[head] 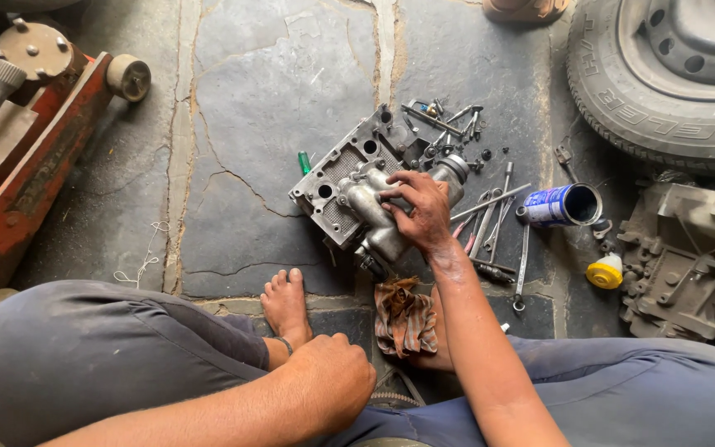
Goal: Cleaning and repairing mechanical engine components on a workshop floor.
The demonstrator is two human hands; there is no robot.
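A grey cast metal engine part (349,178) lies on the stone floor in front of my crossed legs, with a rounded pipe-like casting (374,217) on top of it. My right hand (419,211) rests on that casting, fingers curled over it. My left hand (328,372) is closed into a loose fist on my left knee and holds nothing that I can see. A dirty striped rag (405,317) lies between my legs, just below the part.
Spanners and small tools (490,228) lie scattered right of the part, beside a tipped blue can (563,205) and a yellow cap (605,271). A tyre (664,74) is at top right, another casting (684,265) at right, an orange floor jack (26,149) at left.
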